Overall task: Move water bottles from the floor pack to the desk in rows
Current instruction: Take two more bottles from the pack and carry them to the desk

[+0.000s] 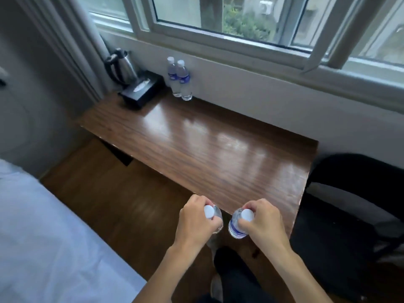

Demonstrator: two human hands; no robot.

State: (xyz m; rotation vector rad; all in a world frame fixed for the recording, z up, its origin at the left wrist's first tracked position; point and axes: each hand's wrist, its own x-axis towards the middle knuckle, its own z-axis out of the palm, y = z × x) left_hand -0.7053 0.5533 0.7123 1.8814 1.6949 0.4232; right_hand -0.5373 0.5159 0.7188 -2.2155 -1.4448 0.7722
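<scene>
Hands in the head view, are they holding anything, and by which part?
Yes. The left hand grips one water bottle near its neck, just under the white cap. The right hand grips a second bottle the same way.

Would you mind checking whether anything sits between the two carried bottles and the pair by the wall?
Nothing visible does: the desk lies bare between the held bottles and the standing pair.

Left bottle (pixel 215 217) mostly behind fingers (pixel 197 212), chair (pixel 358 206) cut off — right edge
</scene>
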